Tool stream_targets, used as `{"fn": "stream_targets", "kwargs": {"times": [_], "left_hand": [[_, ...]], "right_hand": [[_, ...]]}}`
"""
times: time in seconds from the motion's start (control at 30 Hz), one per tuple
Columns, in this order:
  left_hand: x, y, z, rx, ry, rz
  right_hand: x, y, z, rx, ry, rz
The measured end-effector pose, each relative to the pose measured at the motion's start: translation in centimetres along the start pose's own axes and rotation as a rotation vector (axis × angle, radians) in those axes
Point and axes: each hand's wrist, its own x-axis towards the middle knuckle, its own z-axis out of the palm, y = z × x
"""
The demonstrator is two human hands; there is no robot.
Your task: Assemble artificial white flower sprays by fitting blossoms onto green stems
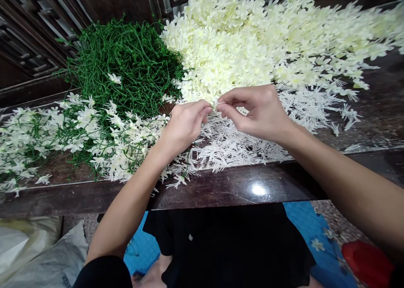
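Note:
My left hand (184,124) and my right hand (257,111) meet fingertip to fingertip above the dark wooden table (240,187). Both pinch a small white artificial flower piece (216,105) between thumb and forefinger. Under my hands lies a spread of thin white spiky plastic pieces (240,141). A large heap of cream flower heads (252,40) fills the back right. A tangle of bare green stems (126,65) is piled at the back left. Finished stems with white flowers (78,136) lie at the left.
Dark carved wooden furniture (34,27) stands behind the table. Below the table edge are my dark clothing, a blue mat (303,225), a red object (368,262) at the bottom right and pale plastic bags (34,250) at the bottom left.

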Motion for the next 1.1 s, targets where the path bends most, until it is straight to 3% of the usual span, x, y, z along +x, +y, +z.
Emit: {"fn": "stream_targets", "kwargs": {"times": [0.33,1.1], "left_hand": [[-0.13,-0.45,0.15,0.0,0.066,0.118],[-0.45,0.22,0.63,-0.072,0.119,0.065]], "right_hand": [[0.0,0.15,-0.18,0.022,0.007,-0.034],[-0.52,0.09,0.77,0.088,0.06,-0.061]]}}
